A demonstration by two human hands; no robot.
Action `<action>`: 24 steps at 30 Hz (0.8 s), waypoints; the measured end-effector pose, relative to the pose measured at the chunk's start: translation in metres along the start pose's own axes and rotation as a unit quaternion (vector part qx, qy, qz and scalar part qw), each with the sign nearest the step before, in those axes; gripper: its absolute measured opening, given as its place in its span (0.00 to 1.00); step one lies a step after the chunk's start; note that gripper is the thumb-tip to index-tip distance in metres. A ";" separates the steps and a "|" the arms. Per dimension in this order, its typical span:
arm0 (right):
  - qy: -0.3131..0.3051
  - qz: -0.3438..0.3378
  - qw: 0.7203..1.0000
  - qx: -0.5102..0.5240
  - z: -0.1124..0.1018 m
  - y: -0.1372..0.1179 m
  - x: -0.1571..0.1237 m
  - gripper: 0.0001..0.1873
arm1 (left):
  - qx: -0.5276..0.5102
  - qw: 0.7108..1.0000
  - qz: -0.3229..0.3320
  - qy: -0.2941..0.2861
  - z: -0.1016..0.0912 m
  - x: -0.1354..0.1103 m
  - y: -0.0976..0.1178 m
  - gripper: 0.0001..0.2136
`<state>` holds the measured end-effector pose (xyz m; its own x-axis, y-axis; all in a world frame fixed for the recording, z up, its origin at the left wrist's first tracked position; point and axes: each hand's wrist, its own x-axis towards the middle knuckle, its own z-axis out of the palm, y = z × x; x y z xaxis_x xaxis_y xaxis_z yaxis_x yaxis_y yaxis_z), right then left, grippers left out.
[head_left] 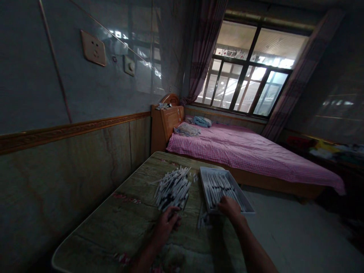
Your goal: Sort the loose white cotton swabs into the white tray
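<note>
A loose heap of thin white sticks with dark markings (173,188) lies on a mottled green-brown table (113,223). My left hand (167,225) rests curled at the heap's near end, its fingers among the sticks; any grip is hard to make out. To the right stands a shallow white tray (241,189) holding similar sticks in rows. My right hand (229,209) lies over the tray's near edge, touching the sticks there. A small bunch of sticks (203,220) lies on the table beside the tray.
The table's left side runs along a tiled wall with a wall socket (93,47). Past the table's far end stands a bed with a pink gingham sheet (241,151). A curtained window (247,66) lies beyond it. A pale floor (284,231) stretches right of the table.
</note>
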<state>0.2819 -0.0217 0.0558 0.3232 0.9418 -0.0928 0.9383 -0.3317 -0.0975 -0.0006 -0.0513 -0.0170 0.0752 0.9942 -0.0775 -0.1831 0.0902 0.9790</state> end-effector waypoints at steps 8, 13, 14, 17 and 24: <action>0.080 -0.066 0.994 0.026 -0.005 -0.030 -0.040 0.17 | 0.011 0.999 0.033 0.005 -0.001 -0.006 0.000 0.22; 0.129 -0.197 0.965 0.113 0.042 -0.057 -0.087 0.18 | 0.039 0.988 0.083 0.121 -0.005 -0.017 0.005 0.23; 0.146 -0.201 0.962 0.109 0.053 -0.059 -0.095 0.21 | 0.050 0.982 0.104 0.149 -0.008 -0.019 0.008 0.22; 0.171 -0.166 0.966 0.099 0.086 -0.055 -0.109 0.25 | 0.128 0.959 0.158 0.197 -0.021 -0.025 0.017 0.15; 0.179 -0.137 0.972 0.069 0.121 -0.062 -0.101 0.27 | 0.492 0.816 0.237 0.191 -0.043 -0.036 -0.010 0.24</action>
<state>0.1758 -0.1033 -0.0489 0.1077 0.9466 0.3039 0.9781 -0.0461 -0.2032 -0.0441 -0.0857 -0.0318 -0.1210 0.8669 0.4836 0.7860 -0.2139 0.5801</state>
